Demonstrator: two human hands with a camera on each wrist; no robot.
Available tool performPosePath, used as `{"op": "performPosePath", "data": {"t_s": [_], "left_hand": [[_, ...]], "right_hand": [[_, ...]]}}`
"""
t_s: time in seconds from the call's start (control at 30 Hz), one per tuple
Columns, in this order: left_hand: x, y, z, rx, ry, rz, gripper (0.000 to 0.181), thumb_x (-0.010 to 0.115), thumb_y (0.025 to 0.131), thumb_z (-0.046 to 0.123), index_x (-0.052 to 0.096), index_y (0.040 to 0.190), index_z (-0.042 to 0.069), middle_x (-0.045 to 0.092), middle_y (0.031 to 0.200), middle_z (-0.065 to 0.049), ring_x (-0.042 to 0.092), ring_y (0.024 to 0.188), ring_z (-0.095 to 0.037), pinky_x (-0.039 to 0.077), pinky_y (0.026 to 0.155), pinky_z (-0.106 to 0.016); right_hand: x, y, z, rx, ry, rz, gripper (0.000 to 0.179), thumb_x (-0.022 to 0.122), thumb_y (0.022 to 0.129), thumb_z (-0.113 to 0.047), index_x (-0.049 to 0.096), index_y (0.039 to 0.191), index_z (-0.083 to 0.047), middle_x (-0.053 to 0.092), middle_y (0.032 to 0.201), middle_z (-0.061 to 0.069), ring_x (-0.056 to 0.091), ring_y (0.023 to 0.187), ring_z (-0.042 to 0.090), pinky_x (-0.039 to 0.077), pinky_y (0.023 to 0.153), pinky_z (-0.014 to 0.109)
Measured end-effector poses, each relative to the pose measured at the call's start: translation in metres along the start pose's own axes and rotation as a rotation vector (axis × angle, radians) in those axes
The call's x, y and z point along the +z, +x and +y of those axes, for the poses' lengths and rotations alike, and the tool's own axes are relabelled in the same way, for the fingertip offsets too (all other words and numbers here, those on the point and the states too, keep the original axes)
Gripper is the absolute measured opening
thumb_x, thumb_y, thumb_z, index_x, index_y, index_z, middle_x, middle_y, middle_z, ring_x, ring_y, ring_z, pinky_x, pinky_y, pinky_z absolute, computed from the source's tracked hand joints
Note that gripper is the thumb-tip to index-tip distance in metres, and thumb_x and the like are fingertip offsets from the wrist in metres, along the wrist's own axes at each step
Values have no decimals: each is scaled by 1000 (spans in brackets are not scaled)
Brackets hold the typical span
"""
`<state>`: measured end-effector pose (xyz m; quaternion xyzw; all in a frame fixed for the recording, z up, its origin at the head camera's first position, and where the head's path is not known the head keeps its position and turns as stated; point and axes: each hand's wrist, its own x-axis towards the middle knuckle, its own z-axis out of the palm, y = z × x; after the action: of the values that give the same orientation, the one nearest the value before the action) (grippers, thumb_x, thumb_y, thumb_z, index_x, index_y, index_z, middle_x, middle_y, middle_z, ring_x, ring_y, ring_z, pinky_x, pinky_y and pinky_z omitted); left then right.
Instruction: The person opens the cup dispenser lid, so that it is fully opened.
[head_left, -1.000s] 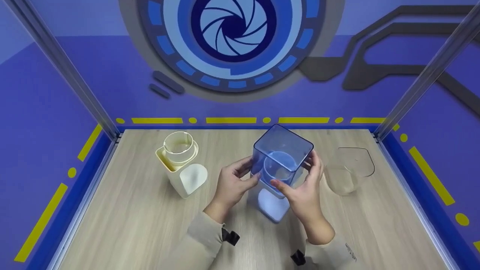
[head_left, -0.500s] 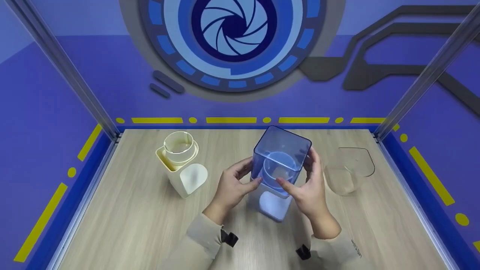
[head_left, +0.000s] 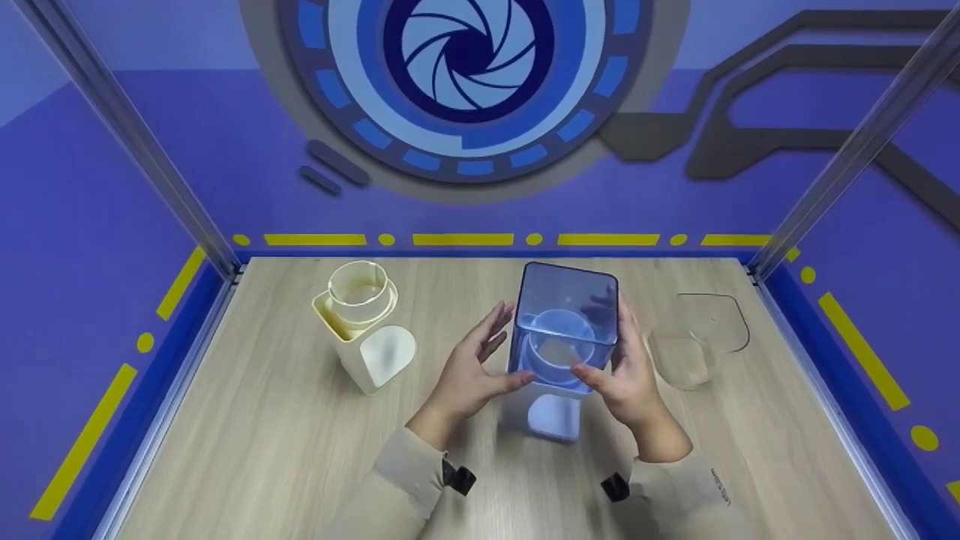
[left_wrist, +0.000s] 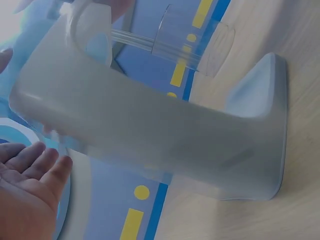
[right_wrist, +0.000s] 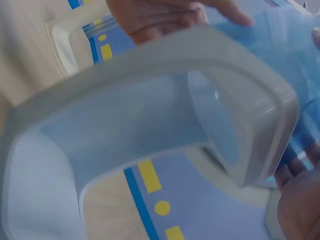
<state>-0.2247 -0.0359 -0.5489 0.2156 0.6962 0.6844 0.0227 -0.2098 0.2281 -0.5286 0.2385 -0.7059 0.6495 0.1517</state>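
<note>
A translucent blue square container (head_left: pixel 567 300) sits on a pale stand (left_wrist: pixel 145 120) with a rounded tray (head_left: pixel 553 418) at its foot. A round collar shows through its blue wall. My right hand (head_left: pixel 636 382) holds the container's right side, thumb on the lower front edge and fingers reaching behind. On the left, my left hand (head_left: pixel 472 371) has its thumb at the front lower edge, while its straight fingers stand off the side. The left wrist view shows those fingers (left_wrist: pixel 37 162) extended beside the stand. Whether the stand's foot touches the table is unclear.
A cream stand (head_left: pixel 352 352) with a round collar (head_left: pixel 358 295) and white tray is at the left. To the right lies a clear, open-topped container (head_left: pixel 697 345). A blue wall (head_left: pixel 450 210) borders the wooden table (head_left: pixel 262 450) behind.
The blue container and its stand have turned, so the top now lies squarer to me. My left fingers have come off its side. The right hand has shifted slightly right and down.
</note>
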Motion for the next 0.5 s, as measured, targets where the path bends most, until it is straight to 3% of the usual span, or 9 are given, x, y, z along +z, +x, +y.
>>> {"op": "performPosePath", "data": {"t_s": [0.07,0.23,0.33,0.5], "left_hand": [[-1,-1,-2,-11,5,-28,127,104,83,33,27,180,6,38,185,-11,36,173,-31,37,140,-38],[2,-3,-5,-42,30,-85,135,108,77,30,24,181,9,32,187,-11,31,175,-33,29,144,-46],[7,-4,-7,-68,51,-108,140,110,73,30,23,181,9,31,188,-9,30,175,-31,28,145,-45],[11,-4,-12,-96,90,-83,135,111,71,28,32,179,11,50,178,-9,43,169,-29,33,143,-47]], "right_hand": [[-2,0,4,-17,37,-25,111,86,85,-5,27,179,-7,56,162,1,62,141,16,56,119,22],[-6,0,16,-32,246,-58,82,78,90,-9,49,166,-17,69,154,-5,66,139,11,53,123,22],[-6,1,20,-38,311,-54,72,73,89,-9,57,159,-19,72,150,-4,68,137,10,53,123,22],[-4,2,22,-50,327,-56,74,74,92,-14,53,162,-16,69,155,-1,64,143,13,48,128,24]]}}
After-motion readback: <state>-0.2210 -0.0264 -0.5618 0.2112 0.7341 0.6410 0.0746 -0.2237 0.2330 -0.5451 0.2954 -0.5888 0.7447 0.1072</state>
